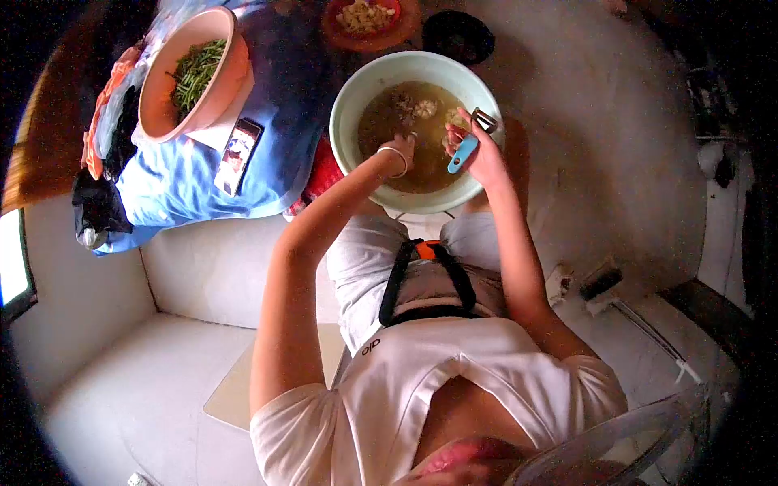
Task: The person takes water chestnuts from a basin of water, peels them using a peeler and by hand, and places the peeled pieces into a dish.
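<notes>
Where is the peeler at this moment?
In the head view, the peeler is in the right hand, at the right side of the green basin, near its rim.

The left hand (397, 151) reaches into cloudy water (420, 180) in the basin (348, 121); the right hand (485, 154) holds 1 blue peeler (463, 154) over it. 1 phone (239, 158) lies on blue cloth (279, 166) beside 1 tub (162, 81) of green stems (197, 77).

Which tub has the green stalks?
The pink tub, nearest the phone. The pale green tub holds murky liquid; the small red bowl holds pale pieces.
</notes>
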